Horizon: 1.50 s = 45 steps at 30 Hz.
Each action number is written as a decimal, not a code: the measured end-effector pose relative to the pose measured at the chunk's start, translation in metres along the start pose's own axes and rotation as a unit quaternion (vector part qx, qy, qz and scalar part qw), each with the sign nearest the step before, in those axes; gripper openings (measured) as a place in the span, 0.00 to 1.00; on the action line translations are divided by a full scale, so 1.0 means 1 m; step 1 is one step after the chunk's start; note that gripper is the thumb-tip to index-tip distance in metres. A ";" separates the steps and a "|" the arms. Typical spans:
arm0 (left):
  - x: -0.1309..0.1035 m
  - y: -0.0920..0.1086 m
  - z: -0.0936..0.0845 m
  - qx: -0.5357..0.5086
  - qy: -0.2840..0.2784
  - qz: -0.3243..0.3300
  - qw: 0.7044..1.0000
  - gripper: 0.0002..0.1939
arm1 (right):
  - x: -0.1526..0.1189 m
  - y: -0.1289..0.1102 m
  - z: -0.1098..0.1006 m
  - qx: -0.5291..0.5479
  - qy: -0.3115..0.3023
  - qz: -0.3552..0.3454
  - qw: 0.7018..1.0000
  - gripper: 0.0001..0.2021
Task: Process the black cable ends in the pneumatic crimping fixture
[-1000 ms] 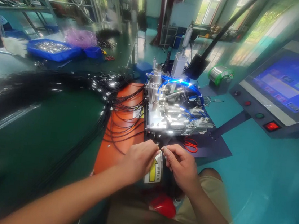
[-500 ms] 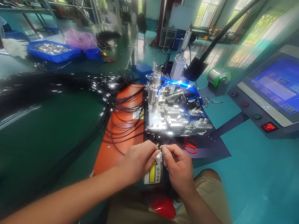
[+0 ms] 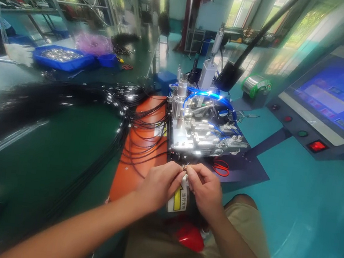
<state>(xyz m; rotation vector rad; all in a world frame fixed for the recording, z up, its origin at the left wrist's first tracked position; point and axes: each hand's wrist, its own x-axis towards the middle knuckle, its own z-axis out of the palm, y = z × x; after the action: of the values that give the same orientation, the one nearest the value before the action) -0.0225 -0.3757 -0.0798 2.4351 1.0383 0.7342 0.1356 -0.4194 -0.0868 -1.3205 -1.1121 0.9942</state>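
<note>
My left hand (image 3: pixel 162 183) and my right hand (image 3: pixel 207 188) meet fingertip to fingertip just in front of a metal machine (image 3: pixel 205 133) with blue air tubes. Each is closed in a pinch. Between the fingertips shows a tiny metallic-looking piece (image 3: pixel 185 168), too small to name. Under the hands a white label (image 3: pixel 182 203) with a yellow arrow is partly covered by my fingers. Black cables (image 3: pixel 147 122) lie across the orange surface (image 3: pixel 127 186) to the left of my left hand. Red-handled scissors (image 3: pixel 221 167) rest beyond my right hand.
A control panel with a lit screen (image 3: pixel 339 93) stands at the right. Behind the machine sits a solder-like wire spool (image 3: pixel 256 87). A thick black cable bundle (image 3: pixel 53 97) spreads over the green table (image 3: pixel 69 145). Far left, a blue tray (image 3: pixel 62 64) holds small metal parts.
The view has shifted slightly, so the machine and screen sit a little farther right. Both hands stay pinched together at nearly the same place, with the small piece showing more clearly.
</note>
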 end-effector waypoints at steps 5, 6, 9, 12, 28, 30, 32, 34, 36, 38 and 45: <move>0.000 -0.002 0.002 0.019 -0.011 0.029 0.999 0.11 | 0.012 -0.011 -0.029 -0.033 -0.125 -0.002 0.992 0.10; 0.000 -0.002 0.002 0.021 -0.013 0.033 0.999 0.11 | 0.014 -0.014 -0.032 -0.046 -0.141 -0.004 0.989 0.10; 0.000 -0.002 0.002 0.023 -0.013 0.039 0.999 0.11 | 0.018 -0.019 -0.036 -0.078 -0.166 -0.014 0.983 0.10; 0.000 -0.001 0.002 0.029 -0.008 0.046 0.999 0.11 | 0.019 -0.021 -0.036 -0.094 -0.162 -0.024 0.982 0.10; 0.001 0.001 0.000 -0.005 -0.011 0.003 1.000 0.14 | 0.005 -0.004 -0.008 -0.037 -0.010 -0.021 0.999 0.12; 0.000 0.001 0.000 -0.013 -0.012 -0.002 1.000 0.14 | 0.002 -0.005 -0.004 -0.030 0.008 -0.019 0.999 0.12; 0.000 0.001 0.000 -0.021 -0.009 -0.006 1.000 0.14 | 0.001 -0.005 0.000 -0.023 0.027 -0.015 0.999 0.12; 0.000 0.002 -0.001 -0.027 -0.006 -0.010 1.000 0.14 | 0.000 -0.004 0.004 -0.015 0.042 -0.014 0.999 0.12; 0.000 0.002 -0.001 -0.031 -0.001 -0.016 0.999 0.13 | -0.001 -0.003 0.007 -0.010 0.054 -0.017 0.998 0.11; -0.001 0.001 -0.001 -0.035 0.002 -0.021 0.999 0.13 | -0.001 -0.003 0.010 -0.009 0.062 -0.023 0.998 0.11; -0.001 -0.003 0.001 -0.062 0.015 -0.021 0.998 0.11 | -0.002 -0.003 0.016 0.015 0.070 -0.016 0.997 0.10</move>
<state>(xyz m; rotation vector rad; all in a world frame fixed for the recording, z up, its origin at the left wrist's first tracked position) -0.0240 -0.3750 -0.0822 2.2978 1.0199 0.7994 0.1197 -0.4180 -0.0848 -1.3241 -1.0059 0.8779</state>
